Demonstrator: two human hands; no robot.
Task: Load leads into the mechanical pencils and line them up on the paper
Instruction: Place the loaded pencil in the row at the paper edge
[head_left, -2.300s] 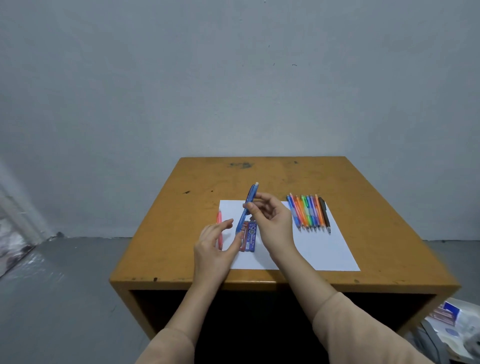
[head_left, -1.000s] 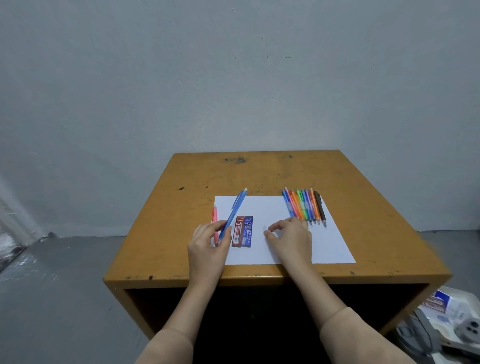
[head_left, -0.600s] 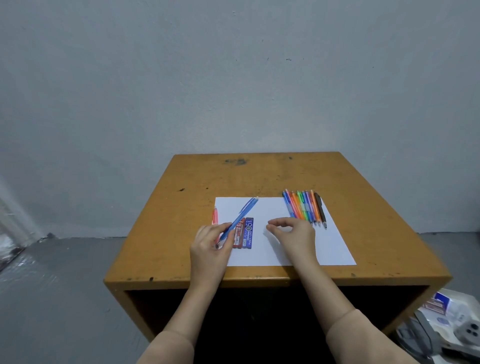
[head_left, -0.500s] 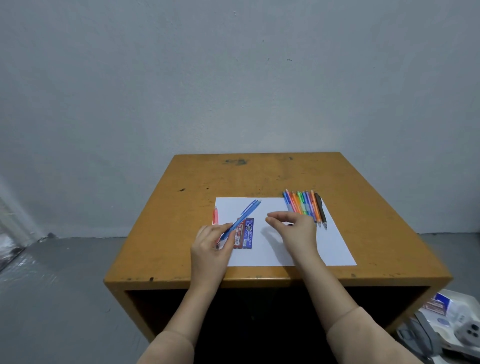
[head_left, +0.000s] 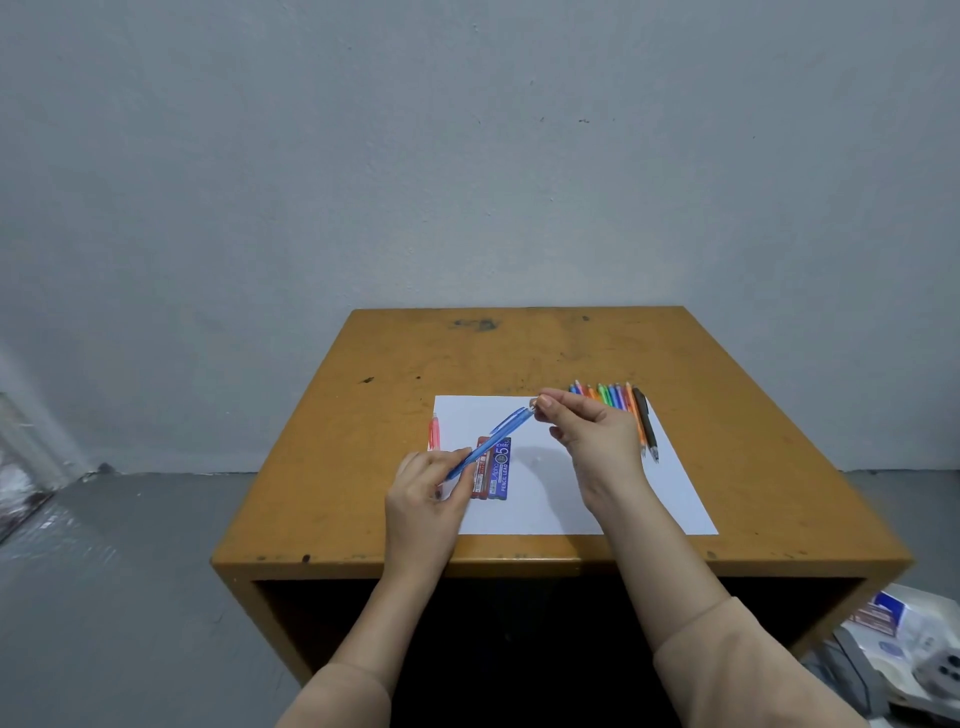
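A: Whereabouts of blue pencil (head_left: 491, 441)?
B: Slanted above the paper (head_left: 545, 499), clamped low in left fingers (head_left: 421, 464), top end pinched by right fingers (head_left: 555, 404).
A: Advice?
B: Brace the barrel; probably press the end piece in straight, gently.

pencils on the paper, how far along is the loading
Done, seemingly: one pink pencil lies alone at the left edge of the paper. In hand: the left hand grips the blue pencil low down while the right hand pinches its top end, above the lead cases. Left: probably the row of pencils on the right; whether those hold leads cannot be seen.
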